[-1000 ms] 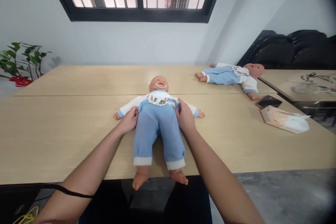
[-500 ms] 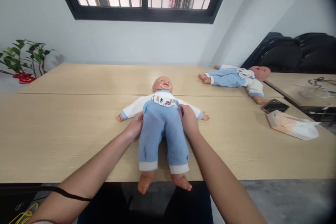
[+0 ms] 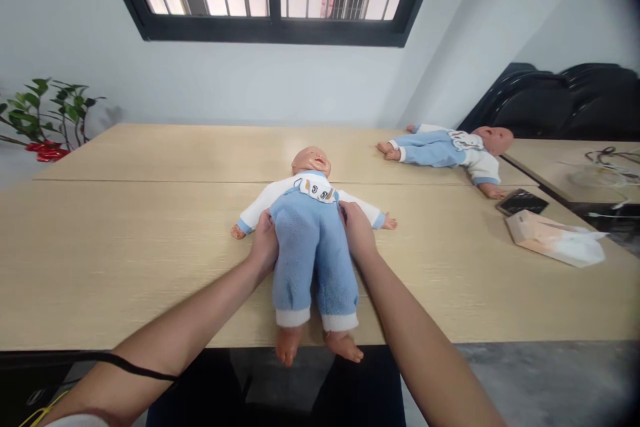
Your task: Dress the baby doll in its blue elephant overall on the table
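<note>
A baby doll [image 3: 312,160] lies on its back on the table, head away from me and feet over the near edge. It wears a white top with an animal face and fluffy blue trousers [image 3: 315,233] with white cuffs. On the left, my left hand [image 3: 264,240] is closed on the side of the trousers near the waist. Opposite it, my right hand [image 3: 357,228] grips the trousers' other side at the waist. The fingertips of both hands are partly hidden by cloth and the doll's body.
A second doll [image 3: 435,149] in similar clothes lies at the back right of the wooden table [image 3: 125,253]. Near it are a dark phone [image 3: 522,202] and a tissue box [image 3: 553,237]. A potted plant [image 3: 47,110] stands at the left, and black chairs [image 3: 540,103] at the right.
The doll's left-hand side in view has shifted right and its hips have tilted. My left hand has moved slightly right and its grip shows more. My right hand stays almost in place.
</note>
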### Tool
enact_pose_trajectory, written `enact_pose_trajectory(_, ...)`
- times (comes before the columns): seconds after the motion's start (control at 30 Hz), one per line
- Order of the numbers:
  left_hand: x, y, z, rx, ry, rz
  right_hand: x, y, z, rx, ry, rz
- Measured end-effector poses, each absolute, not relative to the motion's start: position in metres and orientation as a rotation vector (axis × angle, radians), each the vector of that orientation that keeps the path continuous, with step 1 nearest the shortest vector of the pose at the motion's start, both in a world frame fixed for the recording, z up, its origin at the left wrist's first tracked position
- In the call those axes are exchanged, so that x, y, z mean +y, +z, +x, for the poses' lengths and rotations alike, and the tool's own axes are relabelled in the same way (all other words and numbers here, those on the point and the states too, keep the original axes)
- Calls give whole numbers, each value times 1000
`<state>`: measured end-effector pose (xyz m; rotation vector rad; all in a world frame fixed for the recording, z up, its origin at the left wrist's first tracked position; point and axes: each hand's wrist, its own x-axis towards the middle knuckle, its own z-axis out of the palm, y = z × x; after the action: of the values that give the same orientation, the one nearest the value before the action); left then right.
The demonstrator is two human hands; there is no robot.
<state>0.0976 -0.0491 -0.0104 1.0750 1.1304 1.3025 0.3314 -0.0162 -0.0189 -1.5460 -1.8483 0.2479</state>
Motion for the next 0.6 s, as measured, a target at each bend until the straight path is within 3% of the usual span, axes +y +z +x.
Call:
enact_pose_trajectory(0.23,-26,3,98,968,1268,995,-16,-20,333,-1829,289,-1543)
enact_pose_trajectory(0.6,-7,-16,61,1119,1319,1201,-16,-19,336,-1855,254,-1547)
